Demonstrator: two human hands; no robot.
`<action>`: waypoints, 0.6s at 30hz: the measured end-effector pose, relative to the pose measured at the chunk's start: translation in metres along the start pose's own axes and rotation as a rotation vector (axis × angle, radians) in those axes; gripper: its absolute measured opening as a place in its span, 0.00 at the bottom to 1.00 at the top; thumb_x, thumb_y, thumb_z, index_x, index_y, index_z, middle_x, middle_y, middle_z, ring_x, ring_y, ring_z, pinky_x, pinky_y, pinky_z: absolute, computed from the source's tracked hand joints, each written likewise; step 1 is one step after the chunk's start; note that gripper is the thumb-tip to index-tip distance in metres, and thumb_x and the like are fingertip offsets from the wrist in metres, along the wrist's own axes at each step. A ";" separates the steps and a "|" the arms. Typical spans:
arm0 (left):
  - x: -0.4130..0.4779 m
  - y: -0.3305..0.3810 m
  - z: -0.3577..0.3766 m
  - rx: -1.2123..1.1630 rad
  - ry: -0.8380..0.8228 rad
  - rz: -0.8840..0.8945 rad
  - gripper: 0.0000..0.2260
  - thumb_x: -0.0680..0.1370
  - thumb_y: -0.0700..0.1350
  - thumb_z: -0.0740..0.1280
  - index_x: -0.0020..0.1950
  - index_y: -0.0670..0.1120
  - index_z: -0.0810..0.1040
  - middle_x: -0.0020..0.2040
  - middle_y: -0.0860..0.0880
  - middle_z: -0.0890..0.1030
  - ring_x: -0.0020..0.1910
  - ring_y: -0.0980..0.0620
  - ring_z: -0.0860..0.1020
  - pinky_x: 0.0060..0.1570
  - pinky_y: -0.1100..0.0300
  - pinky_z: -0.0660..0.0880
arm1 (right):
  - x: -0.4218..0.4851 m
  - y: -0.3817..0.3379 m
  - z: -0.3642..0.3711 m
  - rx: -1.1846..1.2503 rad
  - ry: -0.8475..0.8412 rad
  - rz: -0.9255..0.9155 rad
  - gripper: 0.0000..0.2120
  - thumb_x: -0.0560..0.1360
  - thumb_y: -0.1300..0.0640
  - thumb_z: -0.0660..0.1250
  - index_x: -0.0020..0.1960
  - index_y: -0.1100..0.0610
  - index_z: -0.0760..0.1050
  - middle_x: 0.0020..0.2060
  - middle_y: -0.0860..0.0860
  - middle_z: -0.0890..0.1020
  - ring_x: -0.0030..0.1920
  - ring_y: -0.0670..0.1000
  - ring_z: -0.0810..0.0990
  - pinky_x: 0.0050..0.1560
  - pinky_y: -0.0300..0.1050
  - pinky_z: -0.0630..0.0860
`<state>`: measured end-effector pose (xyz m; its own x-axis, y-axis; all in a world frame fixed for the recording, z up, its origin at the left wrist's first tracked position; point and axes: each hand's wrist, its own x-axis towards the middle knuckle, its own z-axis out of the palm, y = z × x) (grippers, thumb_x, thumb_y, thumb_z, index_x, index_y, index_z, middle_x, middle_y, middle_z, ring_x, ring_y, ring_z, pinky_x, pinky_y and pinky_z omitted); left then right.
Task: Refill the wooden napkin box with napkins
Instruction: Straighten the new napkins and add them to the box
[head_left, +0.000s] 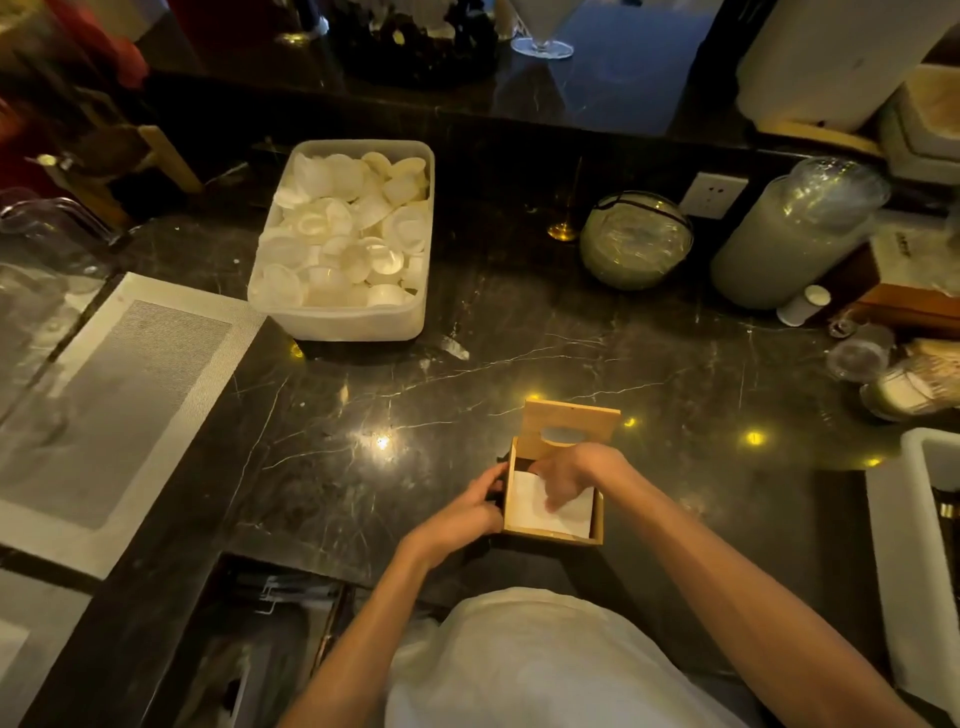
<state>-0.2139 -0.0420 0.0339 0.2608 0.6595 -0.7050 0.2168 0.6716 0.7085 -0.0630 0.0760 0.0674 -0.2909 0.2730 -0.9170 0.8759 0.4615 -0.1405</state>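
A small wooden napkin box (550, 535) stands on the dark marble counter near its front edge. Its lid (569, 423), with an oval slot, is swung up at the back. White napkins (524, 506) lie inside the box. My left hand (470, 506) grips the box's left wall. My right hand (574, 475) reaches into the box from above, fingers pressing down on the napkins.
A translucent tub of white lids (345, 241) sits at the back left. A grey placemat (111, 410) lies at the left. Sleeves of plastic cups (795, 234), a round glass jar (636, 239) and small cups crowd the right. A white bin (914, 545) stands at the right edge.
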 end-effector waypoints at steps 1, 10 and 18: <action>0.000 0.000 0.000 0.002 -0.001 0.003 0.40 0.67 0.42 0.67 0.76 0.64 0.58 0.73 0.50 0.66 0.67 0.44 0.71 0.68 0.44 0.72 | 0.000 0.000 0.000 -0.003 0.011 0.008 0.28 0.78 0.55 0.67 0.76 0.52 0.62 0.71 0.53 0.71 0.72 0.57 0.68 0.71 0.57 0.67; -0.005 0.003 0.004 0.025 -0.007 0.041 0.42 0.67 0.42 0.66 0.79 0.59 0.55 0.73 0.48 0.64 0.61 0.44 0.74 0.64 0.46 0.75 | -0.002 -0.002 -0.001 0.067 -0.039 0.013 0.27 0.77 0.57 0.68 0.73 0.52 0.64 0.68 0.53 0.73 0.70 0.57 0.70 0.70 0.57 0.67; -0.010 0.007 0.006 0.033 0.009 0.026 0.42 0.68 0.41 0.65 0.79 0.58 0.53 0.75 0.48 0.62 0.60 0.48 0.72 0.63 0.49 0.74 | -0.005 -0.004 0.001 0.125 -0.016 0.021 0.26 0.77 0.59 0.67 0.74 0.54 0.65 0.70 0.54 0.72 0.70 0.57 0.69 0.71 0.57 0.67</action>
<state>-0.2092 -0.0462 0.0460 0.2579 0.6797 -0.6866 0.2407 0.6431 0.7270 -0.0641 0.0718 0.0724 -0.2671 0.2675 -0.9258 0.9232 0.3466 -0.1662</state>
